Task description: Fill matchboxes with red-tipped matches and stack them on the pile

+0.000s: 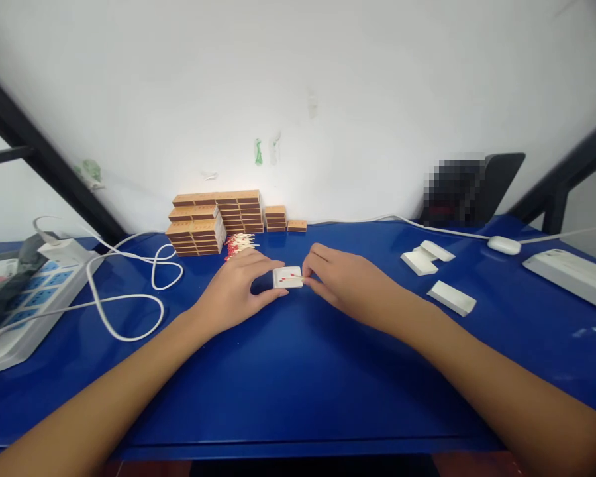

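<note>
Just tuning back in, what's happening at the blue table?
A person's left hand steadies a small white tray between thumb and fingers. The right hand pinches a red-tipped match, its head over the tray. Loose matches lie piled beyond the left hand, beside stacked matchboxes.

R hand (pixel 345 277) fwd, pinched

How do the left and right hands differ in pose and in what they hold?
The left hand holds the white tray by opposite edges; the right hand pinches a matchstick. The left hand's grip is wide, the right hand's narrow. Both are bare.
</note>
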The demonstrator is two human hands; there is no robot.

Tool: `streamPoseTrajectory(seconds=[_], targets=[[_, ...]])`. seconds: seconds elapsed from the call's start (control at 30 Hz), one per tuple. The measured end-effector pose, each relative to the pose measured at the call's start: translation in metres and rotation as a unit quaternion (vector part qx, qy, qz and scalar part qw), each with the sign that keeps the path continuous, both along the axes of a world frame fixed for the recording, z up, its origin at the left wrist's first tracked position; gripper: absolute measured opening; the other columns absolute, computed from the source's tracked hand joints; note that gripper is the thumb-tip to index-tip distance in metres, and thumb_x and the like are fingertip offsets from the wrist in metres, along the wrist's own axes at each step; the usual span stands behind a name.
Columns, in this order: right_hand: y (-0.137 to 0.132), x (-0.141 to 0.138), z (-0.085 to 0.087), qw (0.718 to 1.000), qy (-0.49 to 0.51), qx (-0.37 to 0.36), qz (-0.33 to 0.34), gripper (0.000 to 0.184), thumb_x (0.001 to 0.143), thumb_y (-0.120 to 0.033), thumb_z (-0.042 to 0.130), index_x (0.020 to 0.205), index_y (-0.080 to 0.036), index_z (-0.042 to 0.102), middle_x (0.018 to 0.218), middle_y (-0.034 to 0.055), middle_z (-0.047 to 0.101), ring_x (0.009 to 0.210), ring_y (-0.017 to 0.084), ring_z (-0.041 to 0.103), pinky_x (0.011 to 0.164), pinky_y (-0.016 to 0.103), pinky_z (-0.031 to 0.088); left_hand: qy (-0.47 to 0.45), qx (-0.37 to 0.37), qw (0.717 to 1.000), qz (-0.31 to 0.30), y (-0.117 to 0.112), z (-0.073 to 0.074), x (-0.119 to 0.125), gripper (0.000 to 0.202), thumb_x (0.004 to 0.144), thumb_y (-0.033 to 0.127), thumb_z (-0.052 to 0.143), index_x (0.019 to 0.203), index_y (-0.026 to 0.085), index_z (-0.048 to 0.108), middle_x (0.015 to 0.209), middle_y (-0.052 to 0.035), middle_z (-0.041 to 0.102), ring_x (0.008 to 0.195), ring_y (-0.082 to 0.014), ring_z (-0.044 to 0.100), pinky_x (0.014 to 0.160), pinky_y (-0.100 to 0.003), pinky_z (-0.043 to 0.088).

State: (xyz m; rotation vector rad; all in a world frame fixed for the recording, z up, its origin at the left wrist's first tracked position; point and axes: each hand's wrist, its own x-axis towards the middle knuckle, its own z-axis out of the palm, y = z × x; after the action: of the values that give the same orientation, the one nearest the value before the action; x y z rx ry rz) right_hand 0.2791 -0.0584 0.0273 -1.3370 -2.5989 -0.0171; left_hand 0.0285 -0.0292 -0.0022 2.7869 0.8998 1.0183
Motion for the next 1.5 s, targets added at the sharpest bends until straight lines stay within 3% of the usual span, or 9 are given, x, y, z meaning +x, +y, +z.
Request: streamPoseTrajectory(seconds=[0.3,0.6,0.8,1.13,1.33,1.5], targets=[[-0.001,-0.006,-0.009,0.998,-0.053,0.021,0.009,0.012,0.108,-0.017,0.054,0.110,-0.014,0.066,0.110,0.0106,0.069,0.087,0.020,0.064,0.065,0.031,0.036,0.002,0.003,1.000,-0.025,-0.009,0.005,0.005,0.033,0.093,0.033,0.082,0.122,0.017,0.075,0.107,-0.0095,0.079,0.099,-0.0255,0.072,0.088,-0.042,0.059],[0.000,-0.003,-0.007,0.995,0.051,-0.080,0.023,0.014,0.108,-0.018,0.052,0.105,-0.017,0.066,0.106,0.0084,0.072,0.088,0.019,0.066,0.075,0.030,0.042,-0.008,0.011,1.000,-0.022,-0.006,0.003,0.004,0.035,0.094,0.033,0.082,0.124,0.018,0.076,0.107,-0.0096,0.079,0.099,-0.0252,0.072,0.089,-0.042,0.059],[0.005,0.005,-0.004,0.986,0.145,-0.069,0.040,0.015,0.103,-0.012,0.055,0.103,-0.018,0.069,0.106,0.0075,0.072,0.093,0.019,0.065,0.083,0.030,0.046,-0.026,0.027,0.999,-0.010,-0.006,0.005,0.004,0.035,0.092,0.037,0.084,0.122,0.020,0.077,0.106,-0.0084,0.080,0.097,-0.0247,0.073,0.089,-0.041,0.059],[0.006,0.009,0.004,0.979,0.187,-0.059,0.048,0.010,0.098,-0.014,0.064,0.095,-0.019,0.072,0.096,0.0049,0.072,0.080,0.016,0.061,0.075,0.028,0.043,-0.060,0.012,0.998,0.003,-0.004,0.004,0.002,0.035,0.090,0.037,0.086,0.121,0.022,0.078,0.111,-0.0080,0.081,0.100,-0.0249,0.075,0.092,-0.041,0.061],[0.005,0.009,0.009,0.975,0.215,-0.054,0.019,0.007,0.095,-0.015,0.069,0.091,-0.019,0.073,0.088,0.0024,0.070,0.073,0.014,0.055,0.071,0.028,0.039,-0.070,0.001,0.997,0.011,-0.005,0.004,0.003,0.036,0.088,0.036,0.088,0.120,0.022,0.078,0.112,-0.0074,0.081,0.100,-0.0243,0.075,0.093,-0.041,0.061],[0.004,0.006,0.008,0.956,0.286,-0.069,0.006,0.008,0.096,-0.017,0.069,0.090,-0.019,0.072,0.082,-0.0004,0.066,0.069,0.013,0.050,0.068,0.027,0.037,-0.080,0.005,0.997,-0.002,-0.007,0.006,0.005,0.036,0.088,0.034,0.088,0.120,0.022,0.078,0.112,-0.0076,0.081,0.100,-0.0236,0.075,0.093,-0.040,0.060]])
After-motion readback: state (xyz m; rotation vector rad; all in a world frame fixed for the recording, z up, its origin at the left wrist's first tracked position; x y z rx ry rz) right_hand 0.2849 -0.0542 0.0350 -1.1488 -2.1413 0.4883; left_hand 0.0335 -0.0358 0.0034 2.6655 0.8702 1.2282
